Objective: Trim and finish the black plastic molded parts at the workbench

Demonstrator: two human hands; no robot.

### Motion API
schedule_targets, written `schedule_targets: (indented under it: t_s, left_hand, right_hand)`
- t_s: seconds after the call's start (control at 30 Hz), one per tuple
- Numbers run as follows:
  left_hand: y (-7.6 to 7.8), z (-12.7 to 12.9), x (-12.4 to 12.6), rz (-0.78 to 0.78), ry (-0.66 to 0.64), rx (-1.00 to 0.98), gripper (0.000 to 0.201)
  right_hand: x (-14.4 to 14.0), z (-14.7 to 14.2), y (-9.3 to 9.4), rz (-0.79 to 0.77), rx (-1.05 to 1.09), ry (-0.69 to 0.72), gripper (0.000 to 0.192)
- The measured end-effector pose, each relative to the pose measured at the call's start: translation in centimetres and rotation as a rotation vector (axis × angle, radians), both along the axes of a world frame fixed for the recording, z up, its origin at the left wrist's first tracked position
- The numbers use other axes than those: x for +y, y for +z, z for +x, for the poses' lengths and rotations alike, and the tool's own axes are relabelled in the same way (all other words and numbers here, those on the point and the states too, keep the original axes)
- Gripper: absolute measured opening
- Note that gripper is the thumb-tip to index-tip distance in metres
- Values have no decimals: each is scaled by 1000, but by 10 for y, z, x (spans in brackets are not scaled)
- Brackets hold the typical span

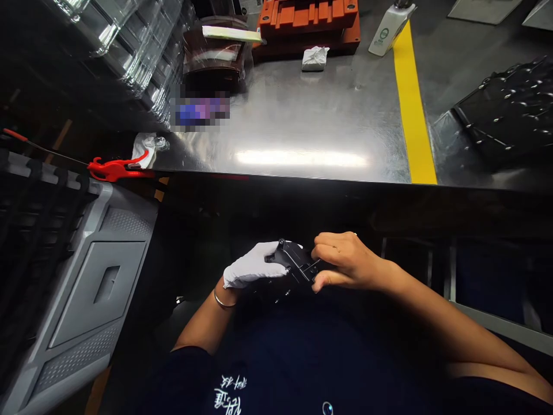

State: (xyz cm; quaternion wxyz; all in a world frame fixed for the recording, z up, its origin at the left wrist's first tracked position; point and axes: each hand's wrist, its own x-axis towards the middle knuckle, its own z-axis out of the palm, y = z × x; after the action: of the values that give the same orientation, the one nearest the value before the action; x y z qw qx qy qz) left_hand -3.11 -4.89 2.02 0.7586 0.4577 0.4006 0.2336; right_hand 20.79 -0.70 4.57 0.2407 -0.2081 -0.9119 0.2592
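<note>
The gloved left hand [256, 265] grips one end of a black part [296, 258]; the bare right hand [348, 262] pinches the other, between the desk [302, 124] and the wearer's shirt [328, 351].

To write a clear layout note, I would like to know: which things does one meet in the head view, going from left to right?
Red air gun, gloved left hand, black part, bare right hand, yellow stripe, cluster of dark parts.

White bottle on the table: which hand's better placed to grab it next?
Probably the right hand: it's nearer the white bottle, though also at the black part, which the gloved left hand holds.
</note>
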Motion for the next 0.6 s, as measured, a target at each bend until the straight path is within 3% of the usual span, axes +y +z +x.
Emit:
schedule_targets:
  t_s: [0.6]
  left_hand:
    - [-6,5,-2,40,76,8,64]
  right_hand:
    - [-1,-1,-8,50,73,-78,51]
